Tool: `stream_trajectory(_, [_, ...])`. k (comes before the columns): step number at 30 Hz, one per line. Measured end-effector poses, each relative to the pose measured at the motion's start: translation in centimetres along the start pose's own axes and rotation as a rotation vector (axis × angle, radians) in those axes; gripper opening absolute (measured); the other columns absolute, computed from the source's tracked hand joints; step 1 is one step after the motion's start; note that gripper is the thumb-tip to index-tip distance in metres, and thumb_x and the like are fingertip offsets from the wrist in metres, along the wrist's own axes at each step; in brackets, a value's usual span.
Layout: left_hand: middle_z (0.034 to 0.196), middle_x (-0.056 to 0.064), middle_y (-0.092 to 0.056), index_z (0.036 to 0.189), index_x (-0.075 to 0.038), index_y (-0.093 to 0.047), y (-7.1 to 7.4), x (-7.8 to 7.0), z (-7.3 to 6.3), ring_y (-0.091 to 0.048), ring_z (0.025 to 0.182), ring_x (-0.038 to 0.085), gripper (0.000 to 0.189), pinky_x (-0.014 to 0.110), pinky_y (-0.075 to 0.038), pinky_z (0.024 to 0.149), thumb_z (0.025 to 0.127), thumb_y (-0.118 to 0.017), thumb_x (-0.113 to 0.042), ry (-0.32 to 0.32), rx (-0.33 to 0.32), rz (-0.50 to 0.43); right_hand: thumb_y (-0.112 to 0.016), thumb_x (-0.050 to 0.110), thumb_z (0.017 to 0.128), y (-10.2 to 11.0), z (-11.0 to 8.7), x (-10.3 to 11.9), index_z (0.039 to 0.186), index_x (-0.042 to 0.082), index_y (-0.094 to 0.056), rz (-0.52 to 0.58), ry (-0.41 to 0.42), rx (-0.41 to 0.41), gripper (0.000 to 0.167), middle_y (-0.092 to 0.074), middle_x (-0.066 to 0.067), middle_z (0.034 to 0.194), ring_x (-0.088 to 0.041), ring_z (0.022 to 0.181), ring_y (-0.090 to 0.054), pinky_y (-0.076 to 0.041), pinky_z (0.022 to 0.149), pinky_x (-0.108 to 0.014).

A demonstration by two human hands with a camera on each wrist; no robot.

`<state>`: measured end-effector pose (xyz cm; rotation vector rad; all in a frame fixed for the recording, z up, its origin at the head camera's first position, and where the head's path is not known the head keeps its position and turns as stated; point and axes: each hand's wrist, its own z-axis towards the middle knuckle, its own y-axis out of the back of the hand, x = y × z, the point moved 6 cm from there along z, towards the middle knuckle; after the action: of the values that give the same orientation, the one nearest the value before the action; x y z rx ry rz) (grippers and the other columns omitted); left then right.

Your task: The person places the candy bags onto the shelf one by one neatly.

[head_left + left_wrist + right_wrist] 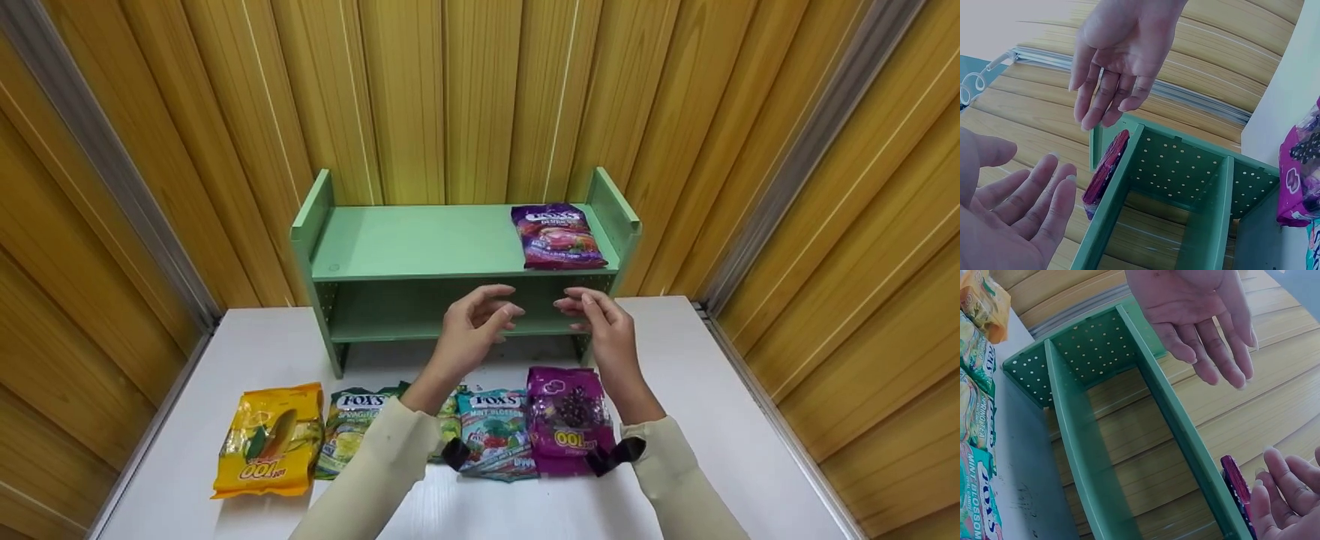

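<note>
Both hands hover in front of a green two-tier shelf (420, 240), palms facing each other with a gap between them. My left hand (474, 326) has loosely bent fingers and holds nothing; in the left wrist view its fingers (1044, 219) are spread. My right hand (604, 322) is likewise bare, its fingers relaxed. On the right end of the top board lies a purple Fox's candy bag (561, 238), just beyond the right hand. Below the right wrist, a magenta candy bag (566, 420) lies on the white table (262, 337).
Left of the magenta bag lie a teal Fox's Mint Blossom bag (495, 435), a green Fox's Spring Tea bag (349, 427) and a yellow candy bag (274, 442). Another green bag (448, 420) is partly hidden by the left forearm. Wood-patterned walls (480, 97) enclose the table.
</note>
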<state>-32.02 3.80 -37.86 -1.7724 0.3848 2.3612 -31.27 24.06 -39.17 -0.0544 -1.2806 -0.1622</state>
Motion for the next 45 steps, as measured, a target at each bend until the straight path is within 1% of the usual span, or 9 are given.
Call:
stream_trajectory(4, [0.113, 0.018, -0.068, 0.131, -0.01, -0.056, 0.2, -0.7, -0.8, -0.065, 0.099, 0.038, 0.032, 0.049, -0.057, 0.083, 0.1, -0.052, -0.016, -0.014, -0.006, -0.004, -0.041, 0.032, 0.104, -0.3, -0.3, -0.3, 0.12, 0.008, -0.063, -0.01, -0.004, 0.006, 0.036, -0.07, -0.011, 0.111, -0.016, 0.106, -0.063, -0.053, 0.088, -0.036])
stream_trajectory(12, [0.114, 0.015, -0.069, 0.13, -0.015, -0.057, 0.0, 0.8, -1.3, -0.066, 0.097, 0.032, 0.031, 0.049, -0.057, 0.084, 0.1, -0.054, -0.019, 0.015, -0.003, -0.008, -0.042, 0.029, 0.104, -1.1, -1.2, -1.1, 0.121, 0.005, -0.062, 0.018, -0.051, 0.012, 0.035, -0.07, -0.013, 0.112, -0.015, 0.107, -0.063, -0.053, 0.085, -0.028])
stream_trajectory(16, [0.116, 0.02, -0.067, 0.131, -0.01, -0.056, -0.1, -0.3, -2.3, -0.064, 0.102, 0.04, 0.031, 0.052, -0.054, 0.088, 0.1, -0.052, -0.015, 0.029, 0.009, -0.017, -0.042, 0.027, 0.104, -1.4, -1.6, -1.6, 0.121, 0.003, -0.061, 0.033, -0.064, 0.023, 0.035, -0.069, -0.013, 0.113, -0.015, 0.107, -0.063, -0.053, 0.085, -0.028])
stream_trajectory(20, [0.115, 0.018, -0.067, 0.13, -0.01, -0.056, -0.1, -0.6, -2.8, -0.065, 0.099, 0.035, 0.031, 0.046, -0.056, 0.087, 0.1, -0.052, -0.016, 0.039, 0.019, -0.017, -0.042, 0.027, 0.104, -1.8, -1.8, -2.1, 0.122, 0.003, -0.061, 0.041, -0.074, 0.031, 0.036, -0.069, -0.014, 0.113, -0.016, 0.107, -0.063, -0.054, 0.087, -0.03])
stream_trajectory(26, [0.115, 0.017, -0.068, 0.13, -0.013, -0.057, -0.2, 1.8, -2.4, -0.067, 0.093, 0.018, 0.031, 0.033, -0.057, 0.082, 0.1, -0.054, -0.019, 0.067, 0.02, 0.006, -0.043, 0.025, 0.104, -2.4, -1.8, -3.1, 0.121, 0.002, -0.061, 0.045, -0.091, 0.049, 0.033, -0.069, -0.015, 0.114, -0.016, 0.106, -0.064, -0.054, 0.087, -0.029])
stream_trajectory(30, [0.114, 0.014, -0.069, 0.13, -0.015, -0.057, -0.1, 3.6, -2.3, -0.067, 0.097, 0.027, 0.031, 0.034, -0.057, 0.082, 0.1, -0.054, -0.021, 0.079, 0.003, -0.003, -0.043, 0.024, 0.104, -2.7, -1.9, -3.5, 0.12, 0.002, -0.062, 0.046, -0.108, 0.052, 0.033, -0.069, -0.014, 0.113, -0.017, 0.106, -0.064, -0.054, 0.086, -0.028])
stream_trajectory(33, [0.112, 0.011, -0.07, 0.129, -0.017, -0.057, 0.0, 4.1, -2.4, -0.067, 0.1, 0.031, 0.031, 0.034, -0.058, 0.083, 0.099, -0.055, -0.025, 0.083, -0.005, -0.013, -0.043, 0.024, 0.104, -2.9, -2.0, -3.7, 0.12, 0.002, -0.062, 0.048, -0.113, 0.059, 0.033, -0.068, -0.015, 0.114, -0.02, 0.106, -0.064, -0.054, 0.086, -0.028])
stream_trajectory(41, [0.11, 0.008, -0.071, 0.127, -0.018, -0.058, 0.4, 5.0, -3.0, -0.068, 0.093, 0.016, 0.03, 0.036, -0.058, 0.081, 0.099, -0.054, -0.028, 0.078, -0.013, -0.001, -0.044, 0.026, 0.104, -3.6, -2.4, -4.7, 0.121, 0.003, -0.061, 0.039, -0.137, 0.08, 0.033, -0.068, -0.015, 0.115, -0.023, 0.108, -0.062, -0.053, 0.09, -0.032])
stream_trajectory(45, [0.11, 0.008, -0.071, 0.127, -0.017, -0.058, 0.9, 5.7, -3.5, -0.068, 0.094, 0.023, 0.031, 0.038, -0.058, 0.079, 0.099, -0.055, -0.03, 0.077, -0.029, 0.008, -0.045, 0.026, 0.104, -4.0, -2.6, -5.4, 0.119, 0.003, -0.061, 0.046, -0.166, 0.081, 0.032, -0.069, -0.015, 0.114, -0.026, 0.108, -0.063, -0.053, 0.092, -0.039])
